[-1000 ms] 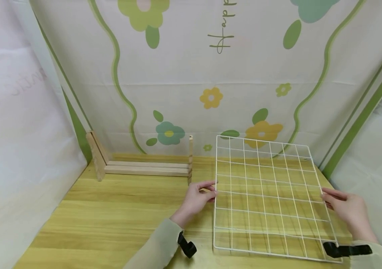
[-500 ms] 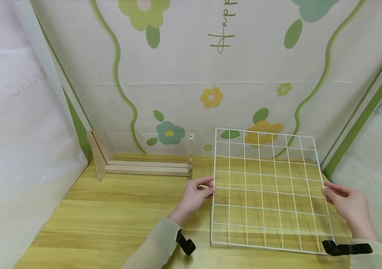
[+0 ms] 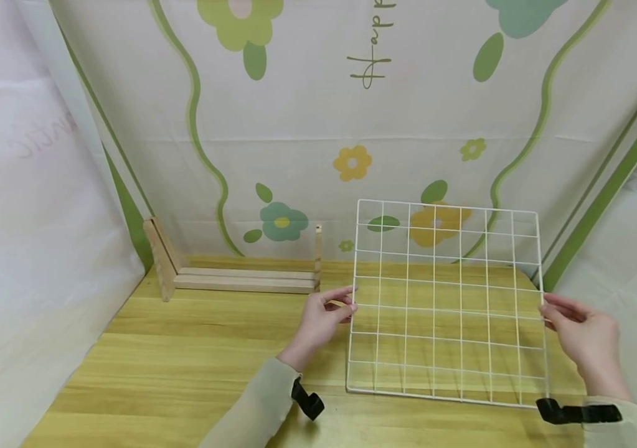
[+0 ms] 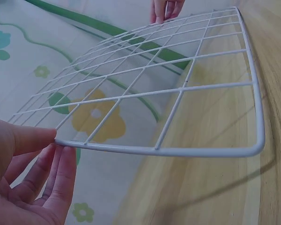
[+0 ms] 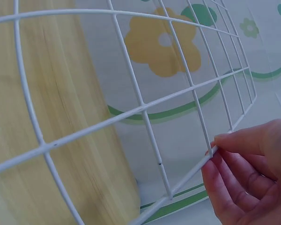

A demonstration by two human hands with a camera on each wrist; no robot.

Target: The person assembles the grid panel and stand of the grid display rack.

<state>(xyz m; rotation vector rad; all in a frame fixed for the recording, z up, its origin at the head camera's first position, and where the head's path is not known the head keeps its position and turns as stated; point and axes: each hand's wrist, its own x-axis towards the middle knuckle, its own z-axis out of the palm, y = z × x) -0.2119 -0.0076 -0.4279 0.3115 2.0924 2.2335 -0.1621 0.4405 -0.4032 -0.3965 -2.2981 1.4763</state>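
A square white wire grid panel (image 3: 434, 309) is held tilted over the right half of the table, its far edge raised. My left hand (image 3: 320, 318) pinches the panel's left side rod between thumb and fingers. On the opposite side rod, my right hand (image 3: 586, 333) has the same kind of pinch. The left wrist view shows the left thumb and fingertips on the rod of the wire grid panel (image 4: 196, 151), with a shadow on the wood below. In the right wrist view the right hand (image 5: 253, 171) grips the rod close to a crossing wire.
A wooden stand (image 3: 245, 284), two uprights joined by a low grooved crossbar, is at the back left of the wooden table (image 3: 184, 367). White flower-print cloth (image 3: 296, 112) hangs behind and along both sides. A black strap mount (image 3: 308, 401) is on the left wrist.
The panel has tipped more upright, its far edge rising and its near edge shifting away from me. Both hands have moved up slightly with it. The wooden stand has stayed put.
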